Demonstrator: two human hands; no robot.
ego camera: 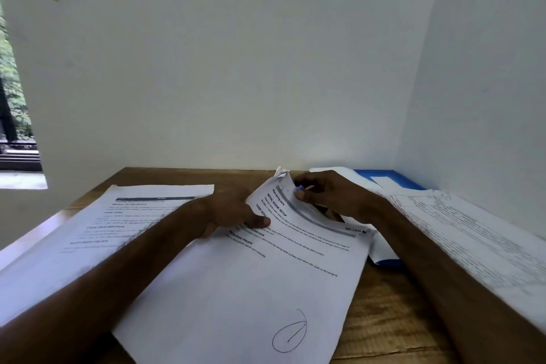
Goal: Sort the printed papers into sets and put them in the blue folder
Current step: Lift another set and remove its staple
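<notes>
Papers (251, 289) | reads INITIAL SCENE SETUP | right hand (325, 195) pinches corner

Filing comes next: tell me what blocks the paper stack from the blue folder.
Loose white sheets lie on the blue plastic folder at the far right, covering most of it. Probably clear them before moving the printed paper stack.

The blue folder (393, 182) lies mostly hidden under loose papers (443, 216)
</notes>
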